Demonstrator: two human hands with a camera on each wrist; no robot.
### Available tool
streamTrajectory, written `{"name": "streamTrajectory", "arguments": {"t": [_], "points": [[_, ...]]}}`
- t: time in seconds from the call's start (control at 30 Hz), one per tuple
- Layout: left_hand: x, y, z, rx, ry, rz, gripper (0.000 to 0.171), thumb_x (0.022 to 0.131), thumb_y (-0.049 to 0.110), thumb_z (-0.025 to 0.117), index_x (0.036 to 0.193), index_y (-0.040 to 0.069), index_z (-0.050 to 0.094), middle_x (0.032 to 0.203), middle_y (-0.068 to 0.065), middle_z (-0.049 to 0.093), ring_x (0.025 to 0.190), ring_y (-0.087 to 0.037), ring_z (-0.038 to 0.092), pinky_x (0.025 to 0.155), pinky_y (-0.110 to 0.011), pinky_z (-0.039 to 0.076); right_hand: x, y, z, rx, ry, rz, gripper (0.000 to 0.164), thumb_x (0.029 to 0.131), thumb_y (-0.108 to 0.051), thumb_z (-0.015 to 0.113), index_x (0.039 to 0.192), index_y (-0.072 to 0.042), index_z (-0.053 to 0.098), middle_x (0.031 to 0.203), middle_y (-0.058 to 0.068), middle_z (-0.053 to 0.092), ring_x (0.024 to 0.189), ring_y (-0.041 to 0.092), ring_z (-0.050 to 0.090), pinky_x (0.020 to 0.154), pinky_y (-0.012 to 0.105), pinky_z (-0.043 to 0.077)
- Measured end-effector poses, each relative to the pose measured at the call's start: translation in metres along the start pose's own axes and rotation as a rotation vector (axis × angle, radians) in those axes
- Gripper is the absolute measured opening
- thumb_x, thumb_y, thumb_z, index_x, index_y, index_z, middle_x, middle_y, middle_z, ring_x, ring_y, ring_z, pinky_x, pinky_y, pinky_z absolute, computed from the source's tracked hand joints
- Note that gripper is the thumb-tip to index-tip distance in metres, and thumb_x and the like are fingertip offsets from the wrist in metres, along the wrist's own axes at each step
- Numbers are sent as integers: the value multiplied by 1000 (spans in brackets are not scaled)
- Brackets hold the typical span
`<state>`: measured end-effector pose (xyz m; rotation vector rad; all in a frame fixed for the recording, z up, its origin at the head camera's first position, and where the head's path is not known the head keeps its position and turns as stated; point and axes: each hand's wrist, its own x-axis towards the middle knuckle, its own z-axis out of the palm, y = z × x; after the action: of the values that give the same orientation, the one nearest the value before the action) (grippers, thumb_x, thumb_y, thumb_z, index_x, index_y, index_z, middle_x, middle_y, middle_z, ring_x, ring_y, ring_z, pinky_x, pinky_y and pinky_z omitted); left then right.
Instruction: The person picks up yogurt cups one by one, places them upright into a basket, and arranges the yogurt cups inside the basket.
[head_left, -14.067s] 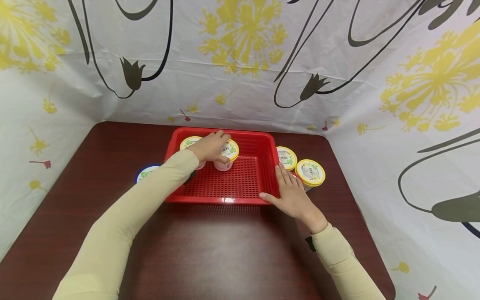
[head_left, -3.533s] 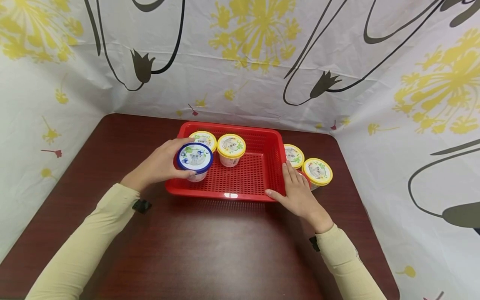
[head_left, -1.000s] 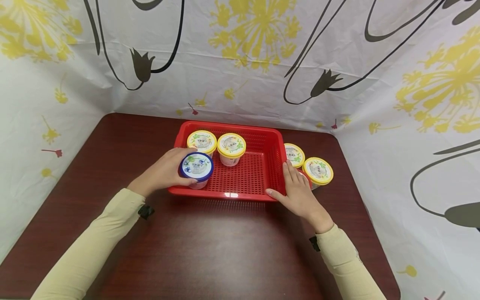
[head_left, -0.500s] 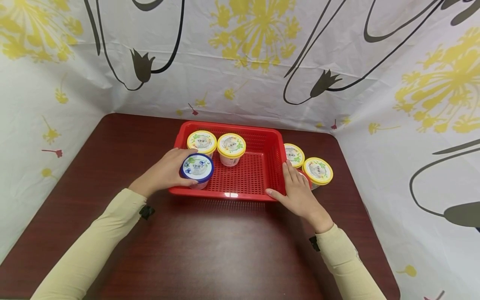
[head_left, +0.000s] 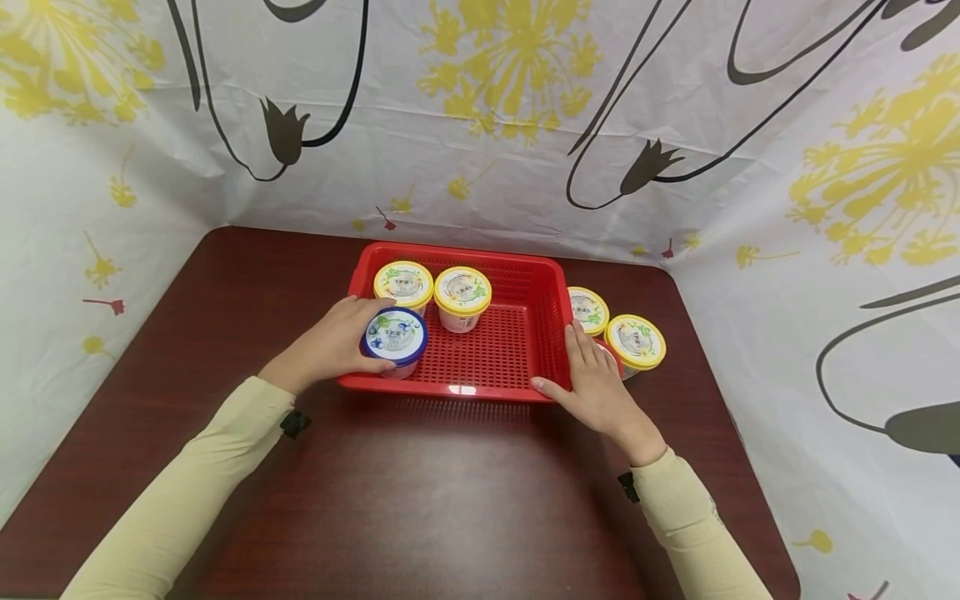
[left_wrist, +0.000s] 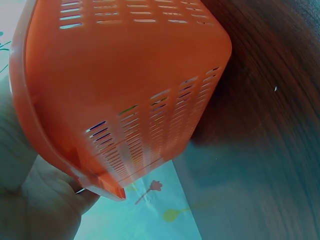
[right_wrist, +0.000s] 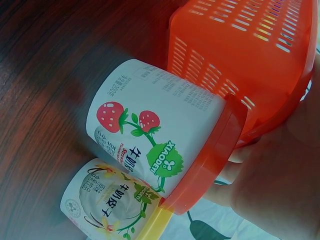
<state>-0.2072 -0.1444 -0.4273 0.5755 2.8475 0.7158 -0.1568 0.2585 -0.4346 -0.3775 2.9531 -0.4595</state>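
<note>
In the head view my left hand grips a blue-lidded cup between thumb and fingers, inside the front left corner of the red plastic basket. Behind that cup stand two yellow-lidded cups, one at the left and one beside it. My right hand rests on the basket's front right corner, fingers laid straight along the right rim and thumb on the front rim. From the right wrist, a red-lidded strawberry cup shows close outside the basket, near the fingers.
Right of the basket, two yellow-lidded cups, a rear one and a front one, stand by the mostly hidden red-lidded cup. The dark wooden table extends in front. Patterned cloth surrounds its back and sides.
Earlier the left hand held a yellow-lidded cup in the basket, with the blue-lidded one on the table at left. The blue-lidded cup then came in and lower; the last half second shows almost no motion.
</note>
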Motion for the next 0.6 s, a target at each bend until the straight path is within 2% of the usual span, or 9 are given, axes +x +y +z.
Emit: {"name": "streamTrajectory", "arguments": {"t": [0.23,0.47,0.6], "points": [[0,2,0,56,-26,-25,105,69,50,85,153,17,32,151,-14,45,143,-36,34,114,-62,35,1,0,0,1,-7,4,105,90,-71,48,159,-5,3,169,12,0,155,36,9,122,63,15],[1,4,-3,105,-65,-9,109,72,52,83,155,11,26,153,-18,42,144,-38,34,118,-61,30,1,1,2,-2,-5,4,106,90,-72,48,159,-6,2,169,12,0,155,36,8,122,63,14],[0,6,-6,109,-68,0,112,72,51,84,156,8,24,153,-19,41,142,-37,36,117,-59,32,1,2,3,-1,-2,3,106,90,-72,48,159,-6,2,169,12,0,155,36,9,122,63,15]]}}
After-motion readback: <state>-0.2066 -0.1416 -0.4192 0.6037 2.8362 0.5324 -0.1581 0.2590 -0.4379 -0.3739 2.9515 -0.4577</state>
